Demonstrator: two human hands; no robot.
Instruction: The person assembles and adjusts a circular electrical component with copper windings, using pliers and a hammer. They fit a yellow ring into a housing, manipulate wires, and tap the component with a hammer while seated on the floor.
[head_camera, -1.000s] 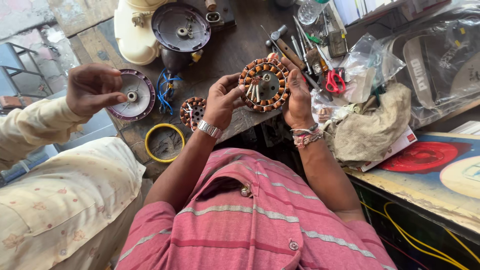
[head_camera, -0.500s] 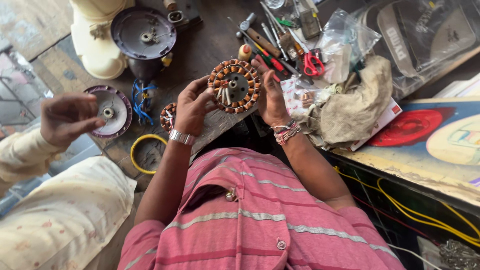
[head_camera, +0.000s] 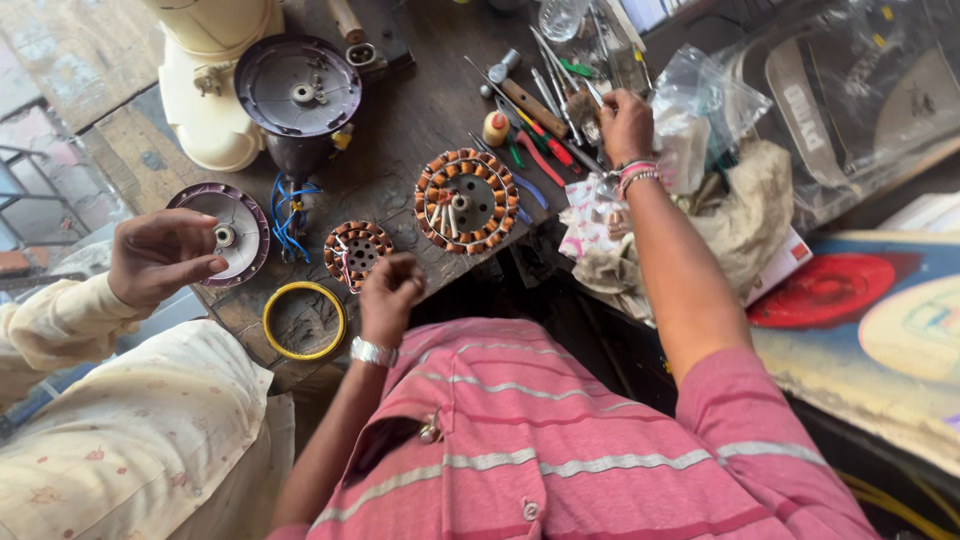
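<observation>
A large round stator (head_camera: 465, 200) with copper windings lies flat on the dark workbench (head_camera: 400, 130). My left hand (head_camera: 390, 288), a metal watch on its wrist, rests curled at the bench edge just right of a smaller copper-wound stator (head_camera: 355, 250) and holds nothing that I can see. My right hand (head_camera: 625, 125), with bracelets at the wrist, is stretched out to a pile of screwdrivers and hand tools (head_camera: 540, 130). Its fingers curl down among them, and whether they grip one is hidden.
At the left another person's hand (head_camera: 160, 255) holds a round purple motor cover (head_camera: 235, 235). A yellow ring (head_camera: 303, 320), a purple motor housing (head_camera: 298, 95) on a cream fan body (head_camera: 210, 120), blue wires (head_camera: 285, 215), plastic bags (head_camera: 700, 110) and a cloth (head_camera: 740, 220) crowd the bench.
Both my hands let go of the large stator, which now lies on the bench. My right hand moved out to the tool pile; my left hand dropped to the bench edge.
</observation>
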